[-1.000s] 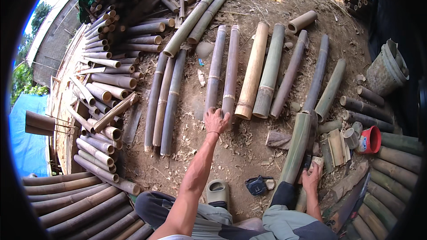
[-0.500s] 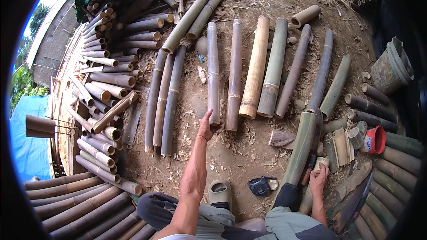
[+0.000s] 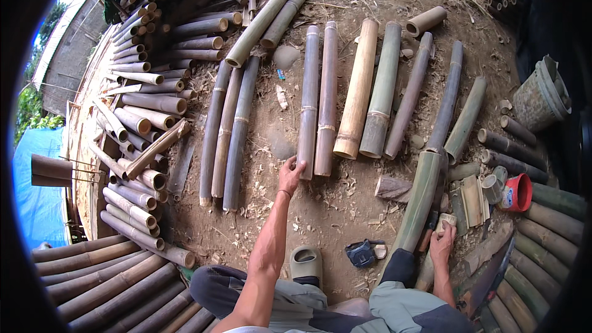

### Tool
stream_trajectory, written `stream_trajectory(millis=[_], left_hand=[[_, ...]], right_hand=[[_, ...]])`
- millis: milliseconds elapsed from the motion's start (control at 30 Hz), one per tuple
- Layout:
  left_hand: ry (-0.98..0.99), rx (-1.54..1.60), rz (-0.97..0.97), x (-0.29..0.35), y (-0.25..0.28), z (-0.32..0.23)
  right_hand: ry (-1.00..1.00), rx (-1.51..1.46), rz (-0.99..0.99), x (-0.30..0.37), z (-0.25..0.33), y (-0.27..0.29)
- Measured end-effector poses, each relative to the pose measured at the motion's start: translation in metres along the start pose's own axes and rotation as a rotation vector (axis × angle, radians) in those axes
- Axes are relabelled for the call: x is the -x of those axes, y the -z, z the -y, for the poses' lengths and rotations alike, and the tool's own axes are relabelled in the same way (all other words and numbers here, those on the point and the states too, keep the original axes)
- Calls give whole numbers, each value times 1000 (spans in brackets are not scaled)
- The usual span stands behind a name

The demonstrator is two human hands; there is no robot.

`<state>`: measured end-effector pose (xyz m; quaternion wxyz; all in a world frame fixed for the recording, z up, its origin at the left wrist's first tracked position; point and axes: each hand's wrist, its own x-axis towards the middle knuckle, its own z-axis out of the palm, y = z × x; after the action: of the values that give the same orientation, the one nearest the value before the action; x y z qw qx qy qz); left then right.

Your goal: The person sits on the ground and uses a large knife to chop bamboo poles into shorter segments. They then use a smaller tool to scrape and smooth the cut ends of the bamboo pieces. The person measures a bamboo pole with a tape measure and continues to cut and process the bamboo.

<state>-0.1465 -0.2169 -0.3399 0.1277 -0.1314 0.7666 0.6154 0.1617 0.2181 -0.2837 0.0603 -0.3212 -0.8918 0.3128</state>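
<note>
My left hand is at the near end of a greyish-purple bamboo pole lying on the ground. Its fingertips touch the pole's left side, with thumb and fingers apart. Close beside that pole on the right lies a brownish bamboo pole. My right hand rests closed on a pale wooden piece by my right leg; its lower part is hidden. A tool with a brown handle is next to that hand. A thick green bamboo pole slants across my right leg.
Further right lie a yellow bamboo pole and several others. Three dark poles lie left. Stacked bamboo fills the left side. A red container, a grey bucket, a saw and a dark pouch are nearby.
The greyish-purple pole has shifted right, close to the brownish one. My left hand has moved slightly right and no longer cups the pole's end from beneath. My right hand stays in place.
</note>
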Motion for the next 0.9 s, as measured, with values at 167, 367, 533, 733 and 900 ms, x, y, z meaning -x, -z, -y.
stream_trajectory(millis=[167, 367, 533, 733, 900], left_hand=[[-280, -674, -487, -11, 18, 5], [-350, -1034, -179, 63, -61, -56], [-195, -1038, -210, 44, -76, -26], [399, 872, -26, 58, -64, 9], [612, 860, -24, 64, -63, 4]], right_hand=[[10, -34, 33, 1, 12, -14], [-27, -7, 31, 0, -4, -2], [-30, -52, 35, 0, 0, -8], [83, 22, 7, -1, -11, -11], [-17, -70, 30, 3, -1, -6]])
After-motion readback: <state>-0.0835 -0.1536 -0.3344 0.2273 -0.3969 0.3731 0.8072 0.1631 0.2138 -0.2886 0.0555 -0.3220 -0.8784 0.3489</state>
